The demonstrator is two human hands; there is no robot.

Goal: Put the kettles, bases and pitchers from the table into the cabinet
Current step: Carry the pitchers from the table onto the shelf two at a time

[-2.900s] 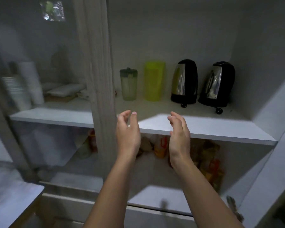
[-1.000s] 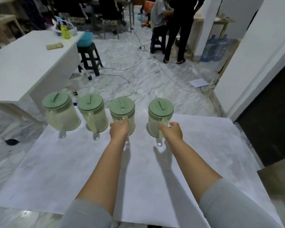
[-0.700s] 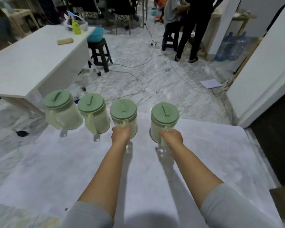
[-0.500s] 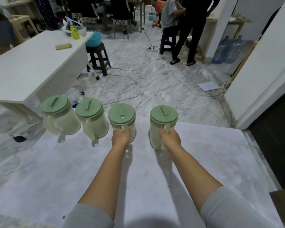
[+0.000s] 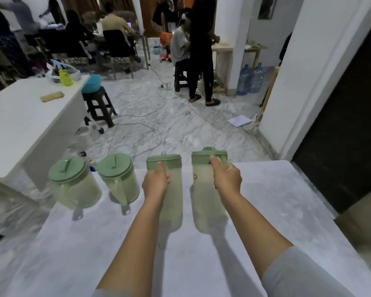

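Pitchers fill the near half of the view: four translucent pale-green plastic jugs with flat sage-green lids, set along the far edge of a white marble-patterned table (image 5: 266,200). The left hand (image 5: 155,183) is wrapped around the handle of the third translucent green-lidded pitcher from the left (image 5: 171,202), thumb up near the lid rim, and the right hand (image 5: 227,180) is wrapped the same way around the handle of the fourth translucent green-lidded pitcher, the rightmost one (image 5: 206,202). Both held pitchers look raised and slightly blurred, their bodies seen almost side-on and their lids level with the table's far edge, with soft shadows on the tabletop beneath them; whether their bases are fully clear of the surface cannot be told. The two held pitchers hang near each other with a narrow gap between them. To their left, two more green-lidded pitchers stand upright on the table: the one farthest left (image 5: 75,185) and the second pitcher (image 5: 120,179), just beside each other, their handles toward the camera. Bare forearms reach forward from pale grey sleeves (image 5: 298,273) at the bottom of the frame. Beyond the table lies a grey-veined marble floor (image 5: 180,129) crossed by cables, with a long white desk (image 5: 19,121) to the left, a dark stool carrying a teal bowl (image 5: 91,83), and several people seated or standing at the back of the room. The cabinet is out of view.
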